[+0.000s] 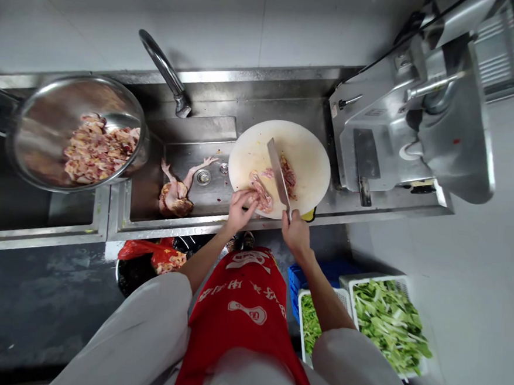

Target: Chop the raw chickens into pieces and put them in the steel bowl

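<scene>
My right hand point(296, 233) is wrapped round the handle of a cleaver point(278, 173), whose blade lies across the round white cutting board point(252, 139). Left of the blade is a piece of raw chicken point(262, 194), and my left hand point(240, 209) has its fingers closed on the near-left end of it. Cut chicken pieces point(288, 177) lie just right of the blade. In the sink to the left rests part of a raw chicken carcass point(176, 197) with its feet stretched out.
A large steel bowl point(27, 141) of chopped chicken stands at the left, by a curved faucet point(164, 69). On the right is a meat slicer point(402, 126) with a second cleaver point(366, 165) on it. Below are baskets of greens point(388, 325) and a bin point(134, 272).
</scene>
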`<state>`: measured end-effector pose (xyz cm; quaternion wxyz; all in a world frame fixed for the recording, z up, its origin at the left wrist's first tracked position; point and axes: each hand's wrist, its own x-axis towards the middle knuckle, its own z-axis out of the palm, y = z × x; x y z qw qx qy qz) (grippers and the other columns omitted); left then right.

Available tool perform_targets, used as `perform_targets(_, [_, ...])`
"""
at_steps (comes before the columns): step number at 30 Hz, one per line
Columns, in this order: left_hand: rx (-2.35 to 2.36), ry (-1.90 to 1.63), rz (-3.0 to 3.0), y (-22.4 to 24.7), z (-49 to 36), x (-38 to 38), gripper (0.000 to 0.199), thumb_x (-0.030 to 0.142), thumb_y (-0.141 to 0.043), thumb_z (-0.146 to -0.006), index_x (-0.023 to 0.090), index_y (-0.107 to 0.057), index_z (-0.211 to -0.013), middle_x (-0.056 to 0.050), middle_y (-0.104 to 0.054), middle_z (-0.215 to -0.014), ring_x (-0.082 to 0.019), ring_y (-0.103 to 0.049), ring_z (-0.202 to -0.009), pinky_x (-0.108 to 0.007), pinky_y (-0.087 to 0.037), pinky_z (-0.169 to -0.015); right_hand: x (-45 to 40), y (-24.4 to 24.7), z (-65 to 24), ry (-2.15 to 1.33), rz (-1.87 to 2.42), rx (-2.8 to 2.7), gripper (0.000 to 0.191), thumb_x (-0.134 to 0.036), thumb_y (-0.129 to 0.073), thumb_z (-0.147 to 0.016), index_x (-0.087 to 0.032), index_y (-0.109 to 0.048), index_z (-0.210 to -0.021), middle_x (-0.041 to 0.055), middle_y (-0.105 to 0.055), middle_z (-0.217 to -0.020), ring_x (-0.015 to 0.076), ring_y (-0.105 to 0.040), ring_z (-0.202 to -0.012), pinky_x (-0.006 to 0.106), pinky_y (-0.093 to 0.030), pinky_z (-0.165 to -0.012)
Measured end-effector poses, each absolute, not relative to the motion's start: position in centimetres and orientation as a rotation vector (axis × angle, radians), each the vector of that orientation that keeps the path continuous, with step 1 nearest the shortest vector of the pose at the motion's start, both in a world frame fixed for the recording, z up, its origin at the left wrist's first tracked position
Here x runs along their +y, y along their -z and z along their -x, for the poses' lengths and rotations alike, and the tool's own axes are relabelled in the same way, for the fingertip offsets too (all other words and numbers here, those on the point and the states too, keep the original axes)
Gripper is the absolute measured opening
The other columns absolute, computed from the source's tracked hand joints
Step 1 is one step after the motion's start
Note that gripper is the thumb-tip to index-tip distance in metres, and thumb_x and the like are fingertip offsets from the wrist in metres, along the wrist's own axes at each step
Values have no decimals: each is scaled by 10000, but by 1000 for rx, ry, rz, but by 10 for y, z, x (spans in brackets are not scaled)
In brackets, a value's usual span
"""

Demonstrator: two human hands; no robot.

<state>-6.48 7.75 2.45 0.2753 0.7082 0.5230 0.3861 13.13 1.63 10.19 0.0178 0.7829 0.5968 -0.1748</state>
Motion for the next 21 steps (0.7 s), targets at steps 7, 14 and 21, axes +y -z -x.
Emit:
perform_targets(7, [1735,-1317,-1535,-17,105,39,290,403,-547,-958,184,-675,-1098,-125,-619,-1105,-242,-583,-1091,-444,-472,-999,8,-108,-102,612,-2223,1880,371,-422,-342,-1054,-126,-566,-1062,139,-727,-820,202,-687,-725,244,-349,-621])
perform_targets(14, [1926,-1335,-1426,-12,142,9,256,402,-520,-965,198,-668,-1010,-110,-623,-1039,-227,-601,-1030,-405,-502,-940,31,-160,-116,289,-2599,2088,486,-499,-286,-1039,-104,-542,-1162,181,-699,-874,267,-682,-790,288,-400,-646])
perform_targets(21, [1695,-1209,-1702,-17,113,44,262,343,-460,-989,204,-682,-977,-102,-643,-1024,-237,-575,-1050,-431,-457,-976,24,-80,-96,586,-2223,1877,436,-410,-340,-1043,-52,-566,-1148,234,-696,-929,251,-684,-834,296,-441,-703])
